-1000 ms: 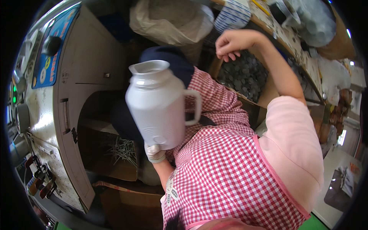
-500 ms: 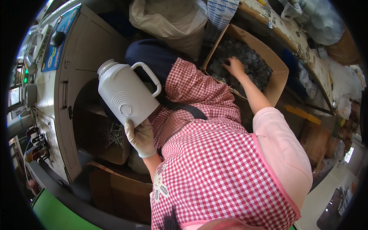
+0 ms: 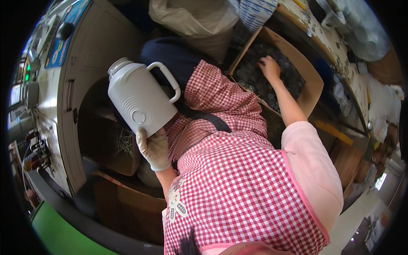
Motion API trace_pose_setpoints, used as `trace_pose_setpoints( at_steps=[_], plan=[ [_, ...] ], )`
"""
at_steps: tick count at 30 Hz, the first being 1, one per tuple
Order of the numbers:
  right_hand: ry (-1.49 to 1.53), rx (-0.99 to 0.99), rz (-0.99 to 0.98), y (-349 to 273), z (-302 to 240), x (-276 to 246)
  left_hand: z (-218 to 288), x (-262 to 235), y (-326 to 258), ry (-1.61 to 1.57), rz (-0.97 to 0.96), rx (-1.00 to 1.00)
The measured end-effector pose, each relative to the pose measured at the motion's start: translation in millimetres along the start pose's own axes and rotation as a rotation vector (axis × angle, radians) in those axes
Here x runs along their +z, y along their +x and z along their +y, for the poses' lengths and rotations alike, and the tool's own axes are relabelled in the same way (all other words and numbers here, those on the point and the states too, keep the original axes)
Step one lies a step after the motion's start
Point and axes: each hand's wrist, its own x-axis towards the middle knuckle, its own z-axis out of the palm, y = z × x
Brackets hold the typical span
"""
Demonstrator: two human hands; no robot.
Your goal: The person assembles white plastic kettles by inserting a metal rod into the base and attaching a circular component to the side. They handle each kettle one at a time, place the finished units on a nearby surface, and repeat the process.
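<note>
My left hand (image 3: 154,148), in a pale work glove, grips the bottom end of a light grey plastic jug body (image 3: 142,97). The jug lies tilted over my lap, its round neck pointing up and left, its looped handle on the right. Concentric rings are moulded around a small circle on its side. My bare right hand (image 3: 270,69) is down in an open cardboard box (image 3: 313,91) among many small dark grey discs (image 3: 255,78). Its fingers are curled together at the discs; whatever is between them is too small to make out.
A grey cabinet (image 3: 91,51) stands to the left, with thin pale strips (image 3: 124,142) in a container beside it. Beyond my knees sits a large whitish sack (image 3: 197,21). A worn workbench (image 3: 327,46) runs along the right, past the box. Another cardboard box (image 3: 127,208) is at lower left.
My right hand has shifted slightly among the discs, and its fingers have drawn closer together. My left hand still holds the jug body in nearly the same position.
</note>
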Motion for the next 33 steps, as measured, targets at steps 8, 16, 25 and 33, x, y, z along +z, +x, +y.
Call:
trace_pose_setpoints(
  at_steps=[8,16,25,33],
  plan=[
    [1.224,-0.106,-0.556,-33,-207,-122,-4,27,-5,-0.072,0.001,-0.047],
    [1.191,-0.306,-0.833,-70,-362,-137,-1,54,-4,0.239,0.171,-0.073],
    [1.107,-0.248,-0.761,-67,-370,-132,4,60,1,0.313,0.202,-0.109],
    [0.948,-0.385,-0.624,-81,-388,-132,-1,59,7,0.342,0.231,0.008]
  ],
)
